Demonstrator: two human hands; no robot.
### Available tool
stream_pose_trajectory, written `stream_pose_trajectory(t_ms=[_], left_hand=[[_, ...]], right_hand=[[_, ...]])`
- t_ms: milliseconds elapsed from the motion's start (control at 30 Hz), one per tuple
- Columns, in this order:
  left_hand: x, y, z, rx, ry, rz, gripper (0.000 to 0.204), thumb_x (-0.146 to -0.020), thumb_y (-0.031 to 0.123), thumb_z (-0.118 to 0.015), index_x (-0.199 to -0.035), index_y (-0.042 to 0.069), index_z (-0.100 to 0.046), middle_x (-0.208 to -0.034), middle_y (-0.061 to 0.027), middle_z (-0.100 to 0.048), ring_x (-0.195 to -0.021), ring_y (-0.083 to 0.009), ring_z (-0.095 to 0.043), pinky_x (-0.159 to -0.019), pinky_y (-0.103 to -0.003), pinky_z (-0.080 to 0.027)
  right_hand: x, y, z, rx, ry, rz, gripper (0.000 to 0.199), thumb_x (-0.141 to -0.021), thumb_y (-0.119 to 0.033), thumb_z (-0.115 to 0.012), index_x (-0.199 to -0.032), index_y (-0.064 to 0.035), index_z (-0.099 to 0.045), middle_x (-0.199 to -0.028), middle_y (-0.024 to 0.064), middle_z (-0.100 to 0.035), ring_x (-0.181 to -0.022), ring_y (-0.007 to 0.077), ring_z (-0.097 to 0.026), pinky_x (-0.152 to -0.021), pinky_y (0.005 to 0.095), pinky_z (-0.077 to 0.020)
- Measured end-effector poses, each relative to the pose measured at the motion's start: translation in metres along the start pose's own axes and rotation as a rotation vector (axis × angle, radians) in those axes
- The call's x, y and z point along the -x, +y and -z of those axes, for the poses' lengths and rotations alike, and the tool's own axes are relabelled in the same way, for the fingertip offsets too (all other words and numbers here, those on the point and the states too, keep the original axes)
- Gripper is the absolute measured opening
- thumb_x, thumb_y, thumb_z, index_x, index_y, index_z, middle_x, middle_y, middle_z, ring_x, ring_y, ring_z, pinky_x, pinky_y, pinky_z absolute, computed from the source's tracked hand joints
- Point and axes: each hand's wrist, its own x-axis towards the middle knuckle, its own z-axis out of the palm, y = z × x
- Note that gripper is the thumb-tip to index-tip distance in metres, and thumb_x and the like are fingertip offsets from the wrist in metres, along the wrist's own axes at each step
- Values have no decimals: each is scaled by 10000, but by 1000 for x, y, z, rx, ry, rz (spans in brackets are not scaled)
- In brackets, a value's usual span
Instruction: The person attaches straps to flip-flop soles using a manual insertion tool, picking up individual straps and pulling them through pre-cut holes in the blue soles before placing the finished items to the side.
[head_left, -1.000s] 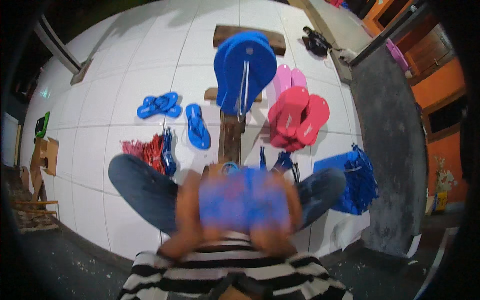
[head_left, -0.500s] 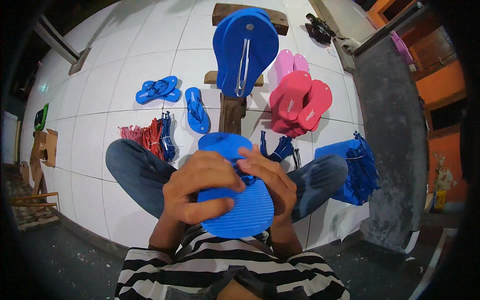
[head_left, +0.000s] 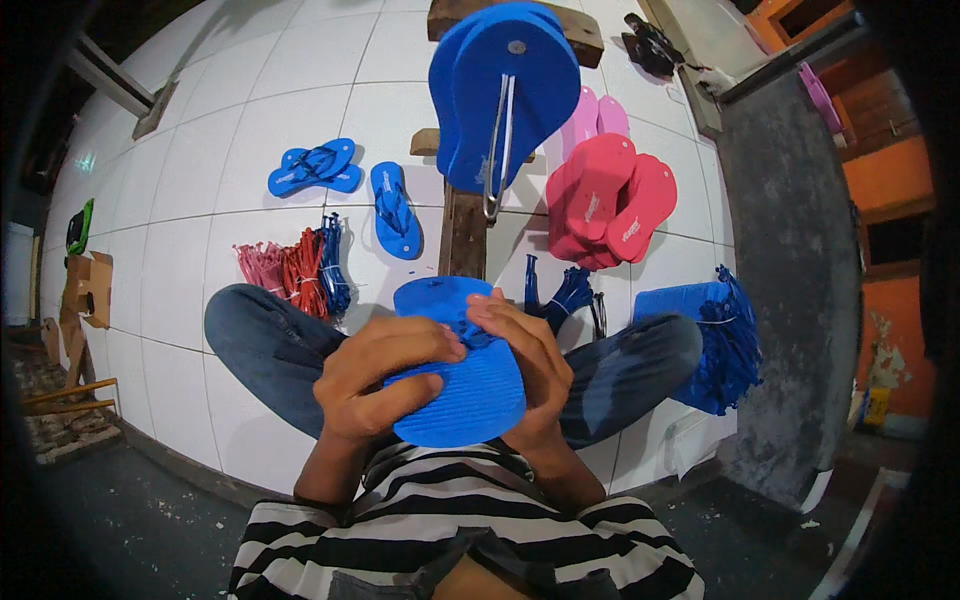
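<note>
Closest in, a blue sandal sole (head_left: 455, 385) sits in the lap above a striped shirt (head_left: 450, 510), ribbed underside up. The left hand (head_left: 385, 375) is curled around its left edge, fingers folded over the ribbed face, and the right hand (head_left: 525, 365) is wrapped around its right edge, fingertips pressing at a blue strap plug (head_left: 470, 330) near the sole's middle; both hands are closed on it. The knees in jeans (head_left: 265, 345) spread to either side on the white tiled floor (head_left: 200, 180), which leaves open tiles to the left. Just beyond the left knee lies a bundle of red, pink and blue straps (head_left: 295, 270); beyond the right knee are dark blue straps (head_left: 570, 290) and, further right, a stack of blue soles with straps (head_left: 700, 335) close to a grey concrete edge (head_left: 790, 250). Straight ahead stands a wooden post (head_left: 465, 235) carrying big blue soles (head_left: 505, 95) with a metal tool (head_left: 497, 150) hanging over them. Left of the post lie finished blue sandals (head_left: 390, 210) and a crossed pair (head_left: 315, 167); right of it is a pile of red soles (head_left: 605, 200) with pink ones (head_left: 595, 115) behind. Dark sandals (head_left: 655, 45) lie farthest off.
</note>
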Motion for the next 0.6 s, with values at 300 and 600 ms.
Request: stream_pose_trajectory(t_ms=[300,600], left_hand=[[-23,-39,30,520,-328,707,237,-818,214,-724,-877,-13,-685,-939,-129,-664,-859,-222,-635,-774,-338,-499],[-40,-50,22,311,-603,698,133,-801,76,-720,-921,26,-692,-856,-93,-666,-806,-176,-613,-736,-288,-471]], right_hand=[[-11,29,8,68,-55,137,380,-678,-26,-778,-1041,-24,-667,-1070,121,-597,-1028,303,-635,-938,432,-509],[-10,49,14,196,-65,193,370,-653,45,-750,-1007,-25,-667,-1042,115,-611,-995,265,-644,-931,421,-528]])
